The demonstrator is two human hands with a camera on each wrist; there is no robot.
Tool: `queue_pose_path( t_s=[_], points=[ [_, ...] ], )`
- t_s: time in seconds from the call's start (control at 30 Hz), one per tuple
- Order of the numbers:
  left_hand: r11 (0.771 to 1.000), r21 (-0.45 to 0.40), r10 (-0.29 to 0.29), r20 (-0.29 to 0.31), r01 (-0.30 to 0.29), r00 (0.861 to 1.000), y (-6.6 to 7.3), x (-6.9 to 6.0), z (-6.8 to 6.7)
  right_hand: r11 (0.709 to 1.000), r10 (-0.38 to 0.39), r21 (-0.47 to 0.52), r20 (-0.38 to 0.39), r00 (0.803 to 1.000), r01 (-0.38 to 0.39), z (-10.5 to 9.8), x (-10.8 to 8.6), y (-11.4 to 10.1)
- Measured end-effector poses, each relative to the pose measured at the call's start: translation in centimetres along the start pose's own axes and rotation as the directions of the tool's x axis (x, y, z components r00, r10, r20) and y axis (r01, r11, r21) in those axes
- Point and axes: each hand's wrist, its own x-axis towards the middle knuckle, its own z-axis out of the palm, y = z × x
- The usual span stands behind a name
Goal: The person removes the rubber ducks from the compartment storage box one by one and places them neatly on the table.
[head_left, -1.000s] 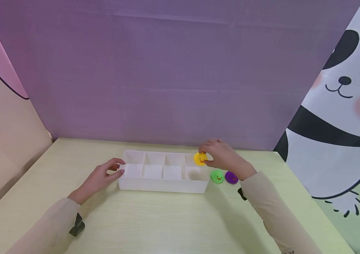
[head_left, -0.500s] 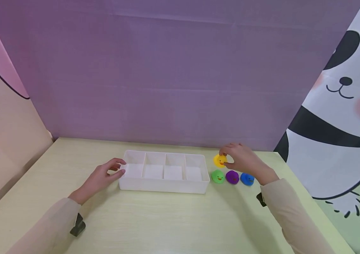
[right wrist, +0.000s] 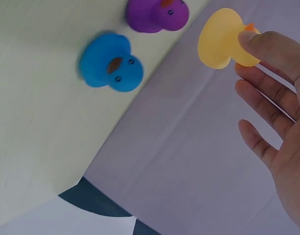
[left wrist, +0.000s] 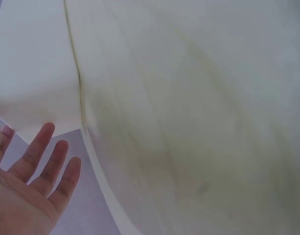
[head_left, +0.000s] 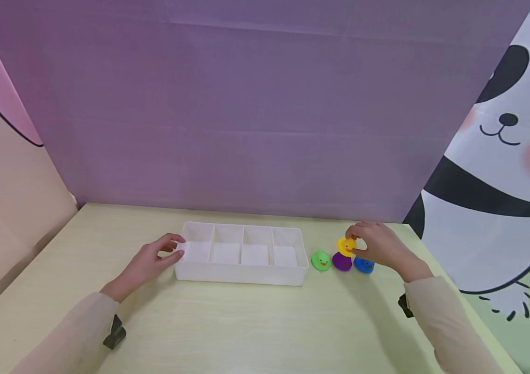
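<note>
A yellow rubber duck (head_left: 346,246) is pinched between thumb and fingers of my right hand (head_left: 379,245), held up above the table behind the purple duck (head_left: 342,262). In the right wrist view the thumb presses on the yellow duck (right wrist: 220,41) near its orange beak. A green duck (head_left: 321,261) and a blue duck (head_left: 364,264) stand on either side of the purple one. My left hand (head_left: 153,259) lies at the left end of a white divided box (head_left: 239,272), fingers loosely bent; whether it touches the wall is hard to tell.
The box has several compartments in one row, with nothing seen inside them. It stands on a pale wooden table (head_left: 246,327). A purple cloth backdrop (head_left: 246,114) rises behind the table's far edge, and a panda-print panel (head_left: 494,171) is at the right.
My right hand has carried the yellow duck from above the box's right compartment rightwards, to above the purple duck. The blue duck has come into sight. My left hand stays in place.
</note>
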Motion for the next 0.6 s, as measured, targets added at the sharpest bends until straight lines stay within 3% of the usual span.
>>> queue_pose_path(
  t_s=[0.17,0.6],
  points=[
    [1.000,-0.005,-0.002,0.004,0.002,1.000,0.2,0.0,-0.1,0.999,0.039,0.007,0.013,0.999,-0.039,0.1,-1.1,1.2],
    [1.000,-0.014,-0.005,0.009,0.005,1.000,-0.1,0.2,0.1,0.998,0.057,0.041,-0.009,0.998,-0.057,0.4,-3.6,4.9]
  ],
)
